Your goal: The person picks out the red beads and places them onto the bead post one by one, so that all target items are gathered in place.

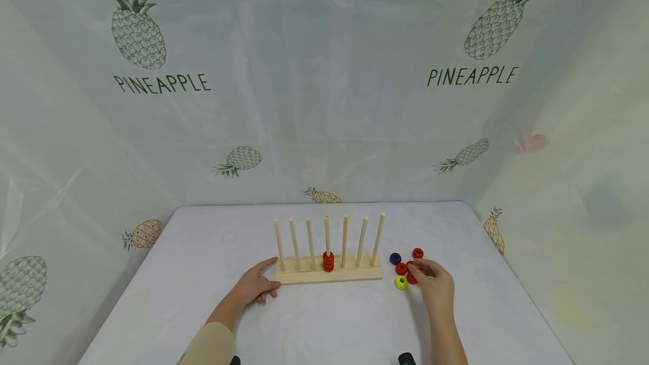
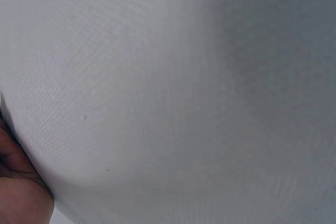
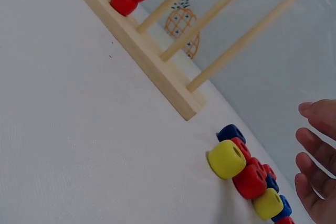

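Observation:
A wooden peg stand (image 1: 329,277) with several upright pegs lies on the table, three red beads (image 1: 328,262) stacked on its middle peg. My left hand (image 1: 253,286) holds the stand's left end, index finger at the back corner and thumb at the front. Only part of that hand shows in the left wrist view. To the right of the stand, my right hand (image 1: 436,286) hovers over loose beads. Its fingers (image 3: 315,142) are loosely bent and nothing shows between them. A yellow bead (image 3: 227,159), a red bead (image 3: 250,181) and a blue bead (image 3: 231,133) lie near them.
A white cloth covers the table (image 1: 324,325). Behind it hangs a curtain (image 1: 324,100) with pineapple prints. A dark object (image 1: 407,359) pokes in at the bottom edge, left of my right forearm.

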Action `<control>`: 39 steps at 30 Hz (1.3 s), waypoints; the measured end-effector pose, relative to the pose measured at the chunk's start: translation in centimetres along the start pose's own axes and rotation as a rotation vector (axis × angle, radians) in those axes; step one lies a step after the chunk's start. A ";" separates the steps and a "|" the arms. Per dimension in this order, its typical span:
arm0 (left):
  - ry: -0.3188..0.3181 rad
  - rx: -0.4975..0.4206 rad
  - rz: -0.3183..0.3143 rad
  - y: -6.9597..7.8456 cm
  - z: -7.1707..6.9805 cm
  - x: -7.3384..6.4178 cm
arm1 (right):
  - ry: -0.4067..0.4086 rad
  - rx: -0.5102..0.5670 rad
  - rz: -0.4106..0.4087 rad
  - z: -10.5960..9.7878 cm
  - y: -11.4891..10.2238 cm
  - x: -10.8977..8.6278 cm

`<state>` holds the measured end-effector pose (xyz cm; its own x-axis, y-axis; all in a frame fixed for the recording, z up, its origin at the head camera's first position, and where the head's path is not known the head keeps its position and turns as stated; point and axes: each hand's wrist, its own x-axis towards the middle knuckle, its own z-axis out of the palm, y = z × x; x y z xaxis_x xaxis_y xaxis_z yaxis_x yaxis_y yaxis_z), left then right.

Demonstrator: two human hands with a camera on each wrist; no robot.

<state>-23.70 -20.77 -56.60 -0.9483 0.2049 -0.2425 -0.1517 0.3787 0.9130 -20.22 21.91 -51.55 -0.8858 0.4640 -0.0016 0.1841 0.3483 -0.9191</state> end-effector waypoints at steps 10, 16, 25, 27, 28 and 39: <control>0.000 -0.008 0.001 0.2 0.0 -0.3 | 0.006 0.010 0.062 -0.8 1.6 0.1; 0.013 0.006 -0.019 -0.1 0.0 0.1 | 0.047 0.000 0.101 -1.0 2.2 0.5; 0.014 0.019 -0.006 0.0 0.1 0.1 | 0.097 -0.011 0.158 -1.2 2.8 0.8; 0.015 0.022 -0.009 0.1 0.1 0.1 | 0.109 -0.007 0.167 -1.3 2.9 0.8; 0.016 0.023 -0.012 0.1 0.1 0.1 | 0.116 -0.008 0.166 -1.4 2.9 0.9; 0.016 0.015 -0.006 0.1 0.1 0.0 | 0.157 -0.003 0.164 -1.8 3.7 1.1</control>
<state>-23.66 -20.65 -56.52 -0.9518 0.1878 -0.2425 -0.1534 0.3931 0.9066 -19.76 25.12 -54.22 -0.7668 0.6356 -0.0892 0.3214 0.2600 -0.9105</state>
